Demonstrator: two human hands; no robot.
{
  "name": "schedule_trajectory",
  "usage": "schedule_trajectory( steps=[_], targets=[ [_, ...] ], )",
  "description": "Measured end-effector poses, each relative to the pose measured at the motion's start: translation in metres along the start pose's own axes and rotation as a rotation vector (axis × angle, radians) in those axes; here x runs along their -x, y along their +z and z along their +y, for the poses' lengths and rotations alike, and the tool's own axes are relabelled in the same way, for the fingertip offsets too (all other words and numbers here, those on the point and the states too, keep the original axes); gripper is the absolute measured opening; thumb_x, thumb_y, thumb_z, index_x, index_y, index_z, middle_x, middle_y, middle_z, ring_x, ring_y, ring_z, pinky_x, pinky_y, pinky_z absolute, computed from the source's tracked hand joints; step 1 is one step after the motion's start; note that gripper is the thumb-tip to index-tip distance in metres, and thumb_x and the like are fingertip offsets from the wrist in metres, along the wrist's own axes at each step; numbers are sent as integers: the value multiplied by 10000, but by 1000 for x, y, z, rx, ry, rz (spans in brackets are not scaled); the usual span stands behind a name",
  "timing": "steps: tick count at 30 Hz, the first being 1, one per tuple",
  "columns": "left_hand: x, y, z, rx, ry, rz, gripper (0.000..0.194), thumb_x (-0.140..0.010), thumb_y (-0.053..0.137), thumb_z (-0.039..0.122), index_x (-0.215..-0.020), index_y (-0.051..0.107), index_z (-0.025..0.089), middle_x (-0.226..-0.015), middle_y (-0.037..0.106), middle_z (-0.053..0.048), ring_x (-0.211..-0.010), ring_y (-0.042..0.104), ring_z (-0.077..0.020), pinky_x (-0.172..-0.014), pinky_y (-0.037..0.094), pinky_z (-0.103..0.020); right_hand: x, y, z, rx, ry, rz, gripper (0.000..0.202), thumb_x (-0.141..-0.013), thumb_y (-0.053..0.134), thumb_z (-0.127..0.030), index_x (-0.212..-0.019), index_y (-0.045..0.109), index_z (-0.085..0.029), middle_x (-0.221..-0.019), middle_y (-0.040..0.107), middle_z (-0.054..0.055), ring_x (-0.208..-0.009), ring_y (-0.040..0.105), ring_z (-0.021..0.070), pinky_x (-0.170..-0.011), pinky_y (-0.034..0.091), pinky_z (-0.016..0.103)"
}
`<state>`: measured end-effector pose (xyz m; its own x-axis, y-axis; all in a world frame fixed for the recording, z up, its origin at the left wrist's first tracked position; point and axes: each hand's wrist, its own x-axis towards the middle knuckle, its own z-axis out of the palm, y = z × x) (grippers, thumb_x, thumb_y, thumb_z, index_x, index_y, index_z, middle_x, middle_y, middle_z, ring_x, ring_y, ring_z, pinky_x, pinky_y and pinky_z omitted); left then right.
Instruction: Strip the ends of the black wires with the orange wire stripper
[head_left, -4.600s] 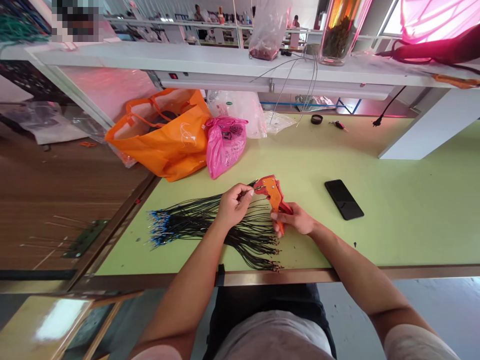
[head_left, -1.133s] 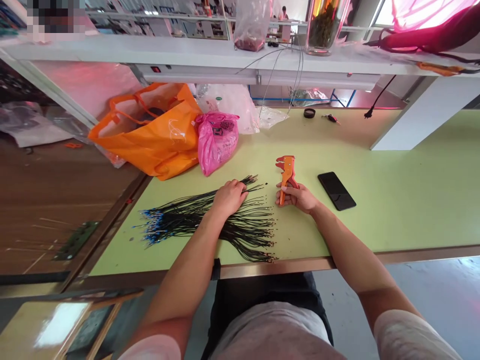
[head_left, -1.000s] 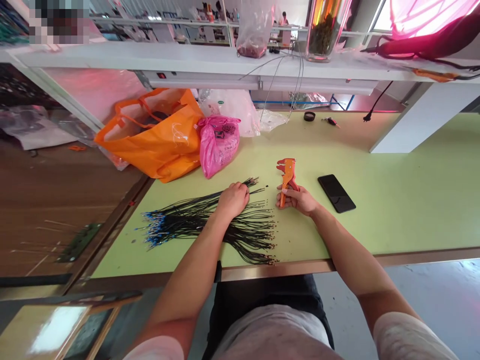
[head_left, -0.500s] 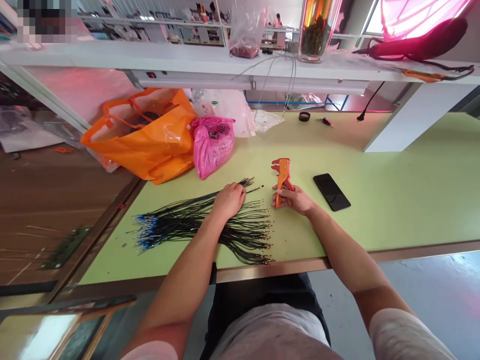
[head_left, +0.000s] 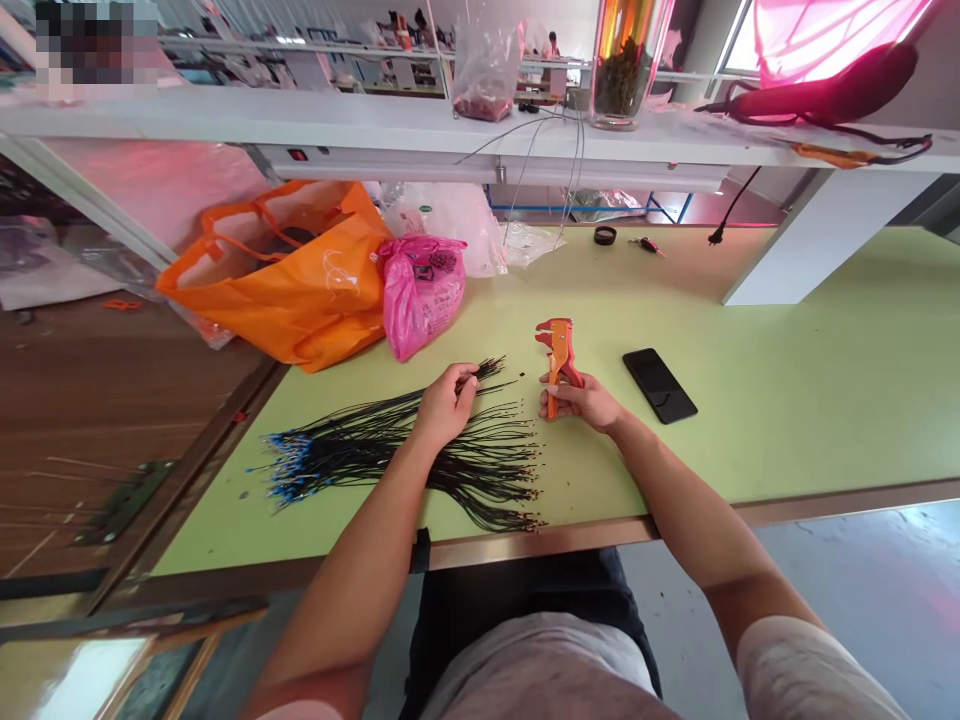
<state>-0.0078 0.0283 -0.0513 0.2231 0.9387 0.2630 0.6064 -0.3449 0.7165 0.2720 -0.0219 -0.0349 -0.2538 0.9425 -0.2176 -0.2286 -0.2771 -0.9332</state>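
My right hand grips the orange tool by its handles, at three o'clock from my left hand, which curls over the black wires on the table. The strands crowd and cross, so tugging one could drag its neighbours askew; my left forearm, passing over them, might sweep the ends near the front edge towards six o'clock and off. A careless swing towards three o'clock could knock the phone. My fingers hide whether they pinch a wire, so I cannot tell; the wire tips are too fine to make out.
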Motion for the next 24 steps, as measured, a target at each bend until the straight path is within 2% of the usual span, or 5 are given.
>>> schedule_trajectory(
  steps=[5,12,19,22,24],
  targets=[
    [0,0,0,74,-18,51,348,-950,530,388,-1199,667,188,-1006,776,-76,-866,723,-201,-876,568,-335,5,4,-4,71,-39,-55,465,-784,879,-356,-1140,649,-163,-861,763,55,-740,773,206,-673,599,303],
    [5,-4,9,107,25,78,365,-944,570,516,-1012,738,199,-764,719,-17,-634,609,-158,-633,493,-271,10,9,-7,119,-23,-150,426,-811,864,-352,-1138,665,-166,-881,762,55,-766,765,200,-675,588,292],
    [10,1,13,242,11,26,257,-941,581,435,-1054,650,215,-907,786,-48,-747,727,-176,-754,579,-296,10,8,-6,142,-10,-160,400,-815,860,-353,-1116,673,-168,-885,770,60,-752,761,198,-679,580,295],
    [10,2,16,220,40,40,262,-939,588,430,-1076,649,216,-929,781,-51,-805,730,-182,-797,576,-304,9,7,-5,149,-14,-160,415,-816,858,-354,-1137,676,-163,-881,775,68,-757,759,199,-682,578,296],
    [11,2,18,191,63,48,313,-944,585,448,-1132,656,209,-914,762,-43,-768,701,-169,-759,556,-289,8,6,-5,155,-15,-159,424,-813,859,-359,-1139,674,-161,-883,773,68,-762,761,199,-682,576,293]
  ],
)
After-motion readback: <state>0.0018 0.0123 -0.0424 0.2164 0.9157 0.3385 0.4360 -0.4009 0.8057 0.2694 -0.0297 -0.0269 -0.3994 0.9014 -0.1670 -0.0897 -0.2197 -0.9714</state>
